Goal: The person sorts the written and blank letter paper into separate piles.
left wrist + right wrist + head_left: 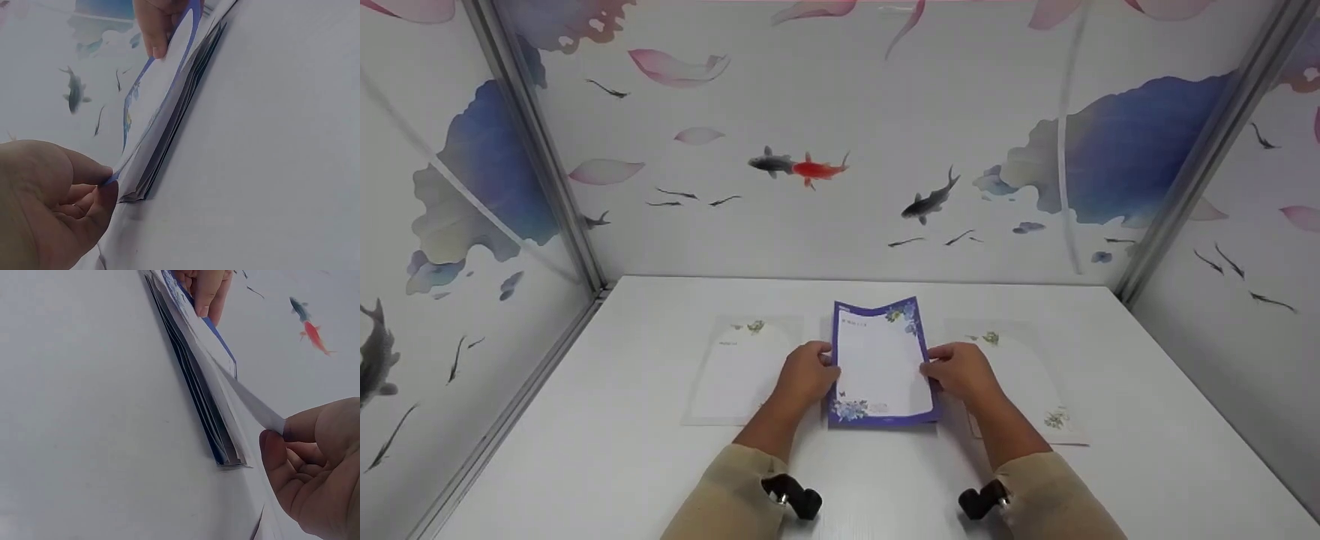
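A sheet of letter paper (883, 364) with a purple border and blue flowers in two corners is held up, bowed, in the middle of the table. My left hand (808, 373) pinches its left edge between thumb and fingers. On the opposite edge, my right hand (962, 370) pinches the paper the same way. Below the lifted sheet, a stack of folded paper (169, 132) lies on the table, its dark layered edges showing in both wrist views. The right wrist view shows the raised sheet slanting up to my right fingertips.
Pale paper with green sprigs (727, 382) lies left of the stack, and similar paper (1027, 386) lies to the right, partly behind the forearm. The white table (562, 450) meets walls printed with fish and petals (840, 97) at the back and sides.
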### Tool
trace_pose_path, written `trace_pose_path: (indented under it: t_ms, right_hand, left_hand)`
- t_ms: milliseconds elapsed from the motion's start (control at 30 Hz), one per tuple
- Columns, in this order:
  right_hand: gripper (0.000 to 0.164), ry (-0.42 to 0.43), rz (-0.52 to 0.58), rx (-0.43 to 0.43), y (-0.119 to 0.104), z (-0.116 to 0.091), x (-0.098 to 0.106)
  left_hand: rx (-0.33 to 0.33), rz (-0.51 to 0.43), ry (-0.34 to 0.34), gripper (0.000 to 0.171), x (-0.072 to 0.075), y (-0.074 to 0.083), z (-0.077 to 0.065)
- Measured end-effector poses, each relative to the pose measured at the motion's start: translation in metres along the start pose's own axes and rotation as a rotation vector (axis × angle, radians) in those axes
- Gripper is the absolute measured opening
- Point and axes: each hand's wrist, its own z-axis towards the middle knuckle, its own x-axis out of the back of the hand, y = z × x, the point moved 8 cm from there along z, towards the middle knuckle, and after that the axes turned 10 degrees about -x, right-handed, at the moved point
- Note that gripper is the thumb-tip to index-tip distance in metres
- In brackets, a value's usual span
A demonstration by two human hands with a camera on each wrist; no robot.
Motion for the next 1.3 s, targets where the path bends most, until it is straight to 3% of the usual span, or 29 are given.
trace_pose_path:
  t_ms: [233,533,667,1033,1300]
  right_hand:
    - [0.042,-0.048,0.102,-0.038,-0.004,-0.003,-0.008]
    - [0.040,-0.047,0.276,0.016,-0.033,-0.019,-0.035]
    - [0.037,-0.071,0.321,0.040,-0.050,-0.025,-0.062]
    - [0.034,-0.138,0.390,0.025,-0.082,-0.044,-0.141]
    - [0.034,-0.145,0.380,0.036,-0.093,-0.051,-0.173]
  left_hand:
    - [0.009,-0.022,0.049,0.044,0.012,-0.006,0.004]
    - [0.048,-0.101,0.106,0.043,0.058,-0.029,0.001]
    - [0.044,-0.103,0.120,0.041,0.086,-0.047,-0.003]
    - [0.122,-0.097,0.148,0.042,0.156,-0.093,-0.024]
    - [0.128,-0.095,0.172,0.042,0.181,-0.113,-0.031]
